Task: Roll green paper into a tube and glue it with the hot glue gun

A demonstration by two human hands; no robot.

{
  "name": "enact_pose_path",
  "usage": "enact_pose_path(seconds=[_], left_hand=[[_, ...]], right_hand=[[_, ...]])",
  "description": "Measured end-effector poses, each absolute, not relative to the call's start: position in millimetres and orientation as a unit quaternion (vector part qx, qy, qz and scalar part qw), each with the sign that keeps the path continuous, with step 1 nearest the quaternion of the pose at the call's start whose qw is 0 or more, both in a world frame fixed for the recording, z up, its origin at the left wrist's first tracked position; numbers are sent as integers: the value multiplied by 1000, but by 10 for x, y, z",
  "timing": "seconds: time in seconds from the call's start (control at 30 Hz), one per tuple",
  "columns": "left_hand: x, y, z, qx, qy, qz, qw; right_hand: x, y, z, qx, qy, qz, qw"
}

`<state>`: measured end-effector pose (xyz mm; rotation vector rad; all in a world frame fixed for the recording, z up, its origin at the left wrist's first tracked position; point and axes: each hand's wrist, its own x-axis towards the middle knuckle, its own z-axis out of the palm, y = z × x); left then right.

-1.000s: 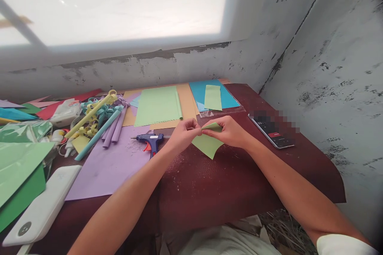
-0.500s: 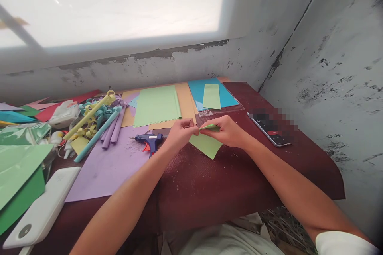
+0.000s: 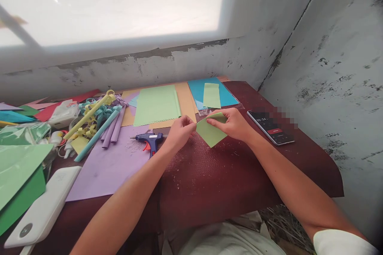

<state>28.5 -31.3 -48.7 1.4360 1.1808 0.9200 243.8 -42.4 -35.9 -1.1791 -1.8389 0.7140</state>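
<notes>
A small piece of light green paper [image 3: 211,134] is held up just above the dark red tabletop [image 3: 203,183]. My right hand [image 3: 235,124] grips its upper right part, the thumb lying across the near face. At the paper's left corner, my left hand [image 3: 182,130] has its thumb and forefinger pinched together on the edge. A blue glue gun [image 3: 152,138] with a red trigger lies to the left of my left hand, partly on a purple sheet [image 3: 110,173]. Behind my right hand, another light green strip [image 3: 212,95] rests on a blue sheet [image 3: 229,95].
Light green sheets [image 3: 155,105] lie on orange paper [image 3: 188,97] at the back. Rolled paper tubes [image 3: 98,133] and curled strips are heaped on the left. A white power bank [image 3: 44,207] is at the near left, a phone [image 3: 271,127] at the right. A wall stands behind.
The green paper has turned and risen, its broad face now showing flatter between my hands. My right hand has moved slightly up and right; my left hand keeps its pinch.
</notes>
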Motion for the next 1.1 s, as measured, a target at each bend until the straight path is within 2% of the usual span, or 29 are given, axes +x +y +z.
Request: enact_pose_path(seconds=[0.4,0.57,0.7,0.97,1.1], left_hand=[[285,-343,-447,617,436,442,484],[221,-266,-465,544,460,503,490],[205,-243,-435,491,446,541,517],[241,-237,-404,413,466,433,651],[256,-233,-421,402,461,418,671]], right_hand=[[2497,-345,-409,-493,-670,354,428],[2530,-318,-379,-481,-609,419,471],[2559,-275,-410,-498,-575,422,494],[2560,-282,-429,-474,-594,421,495],[2555,-292,-406,-477,-596,419,492]])
